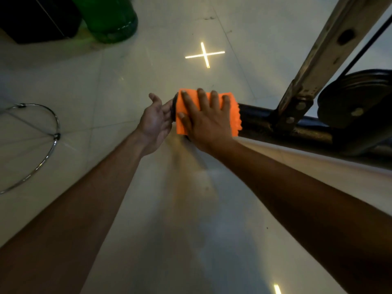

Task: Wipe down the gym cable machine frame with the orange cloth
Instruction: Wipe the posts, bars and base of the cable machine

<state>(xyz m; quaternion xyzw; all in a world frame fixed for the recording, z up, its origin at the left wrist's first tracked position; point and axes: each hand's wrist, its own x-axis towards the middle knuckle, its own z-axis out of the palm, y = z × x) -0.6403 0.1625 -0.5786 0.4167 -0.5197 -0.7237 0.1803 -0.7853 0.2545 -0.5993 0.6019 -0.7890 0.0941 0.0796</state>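
Black steel base tube point(286, 126) of the frame lies low on the floor point(106, 81), its long axis running from the capped end at my hands away to my right, under the slanted upright point(331, 52) and pulley point(356, 98). My right hand point(209, 122) is nearer the unwiped length; its fingers lie straight and spread, pressing the cloth point(234, 115) flat over the tube's end. My left hand point(156, 122), open and relaxed, holds nothing and rests against the end cap. Judged next stroke: rightward along the tube.
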